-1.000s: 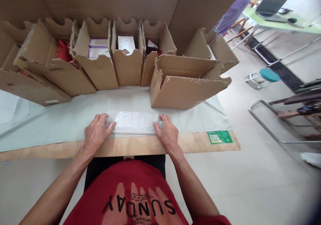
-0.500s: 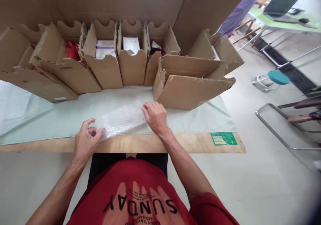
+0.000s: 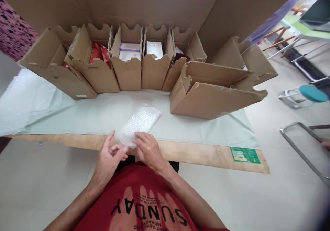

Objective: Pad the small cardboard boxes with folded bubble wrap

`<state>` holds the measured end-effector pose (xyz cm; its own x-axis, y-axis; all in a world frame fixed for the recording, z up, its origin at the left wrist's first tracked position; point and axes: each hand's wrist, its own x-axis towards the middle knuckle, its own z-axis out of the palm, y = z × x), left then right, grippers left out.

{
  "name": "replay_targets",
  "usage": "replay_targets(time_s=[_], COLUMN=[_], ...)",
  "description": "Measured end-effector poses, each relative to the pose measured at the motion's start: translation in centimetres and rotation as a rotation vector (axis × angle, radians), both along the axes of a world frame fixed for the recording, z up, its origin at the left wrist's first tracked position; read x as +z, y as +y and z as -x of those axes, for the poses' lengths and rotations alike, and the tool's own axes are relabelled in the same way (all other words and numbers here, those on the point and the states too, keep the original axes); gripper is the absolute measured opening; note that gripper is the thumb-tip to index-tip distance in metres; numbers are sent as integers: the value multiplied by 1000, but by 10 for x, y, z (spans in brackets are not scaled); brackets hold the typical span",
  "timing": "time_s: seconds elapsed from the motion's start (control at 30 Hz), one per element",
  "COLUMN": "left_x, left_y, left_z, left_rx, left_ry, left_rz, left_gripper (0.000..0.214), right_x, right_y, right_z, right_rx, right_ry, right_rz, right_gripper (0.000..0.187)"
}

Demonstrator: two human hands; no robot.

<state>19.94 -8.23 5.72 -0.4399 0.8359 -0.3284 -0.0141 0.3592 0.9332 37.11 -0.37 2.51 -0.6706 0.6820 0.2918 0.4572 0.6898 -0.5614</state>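
A clear bubble-wrap bag [image 3: 144,119] lies slanted across the pale green cloth, its near end at the table's front edge. My left hand [image 3: 109,157] is at the near left corner of the bag, thumb and curled fingers pinching its edge while the index finger sticks out. From the right, my right hand [image 3: 149,150] grips the same near end with its fingertips. The bag looks flat, and nothing can be made out inside it.
Behind the bag, open cardboard bins stand in a row, among them one with red packets [image 3: 97,54] and one with white boxes [image 3: 154,49]. A cardboard bin [image 3: 216,99] juts forward at right. More bubble wrap [image 3: 38,97] lies at left. A teal stool [image 3: 313,93] stands beyond.
The bag has turned from lying sideways to pointing away from me. My right hand has moved from its far end to its near end, close to my left hand. The view shifted left.
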Motion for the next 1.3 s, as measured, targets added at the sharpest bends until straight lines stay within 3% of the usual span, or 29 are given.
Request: replay_targets(time_s=[0.1,0.2,0.3,0.4,0.47,0.57,0.63,0.73,0.8,0.87,0.97,1.03,1.1,1.17,1.3], left_x=[-2,-4,-4,-6,-9,-15,-18,-19,-18,-13,-5,-2,-3,-6,-12], left_y=[-11,-1,23,47,60,72,76,78,74,66,48,40,39,46,70], left_z=[18,31,30,22,19,16,14,12,13,17,25,29,31,29,22], left_rx=[-79,-294,-444,-411,-385,-386,-397,-412,-407,-423,-587,-683,-659,-553,-377], left_ry=[385,699,683,578,570,659,748,866,944,1025,1056,982,867,745,649], left_rz=[-189,-370,-355,-177,-104,-39,-9,5,-56,-220,-483,-542,-475,-322,-70], left_gripper=[72,74,68,54,56,62,63,61,58,52,46,34,25,26,40], right_x=[-4,5,14,15,14,15,17,14,9,8,15,23,30,31,23], right_y=[4,7,10,12,10,2,-2,1,7,13,19,22,28,34,44], right_z=[-10,-21,-22,-20,-21,-25,-26,-24,-21,-20,-23,-25,-26,-23,-19], right_rx=[-76,-90,-91,-147,-243,-368,-309,-113,-62,-68,-58,-32,-35,-93,-227], right_ry=[213,303,340,349,352,298,189,-17,-105,-114,-45,-9,-2,2,63], right_rz=[195,394,499,555,514,200,-11,-116,-128,-116,-8,111,239,329,243], right_gripper=[29,23,19,16,14,26,30,36,32,23,20,19,19,20,29])
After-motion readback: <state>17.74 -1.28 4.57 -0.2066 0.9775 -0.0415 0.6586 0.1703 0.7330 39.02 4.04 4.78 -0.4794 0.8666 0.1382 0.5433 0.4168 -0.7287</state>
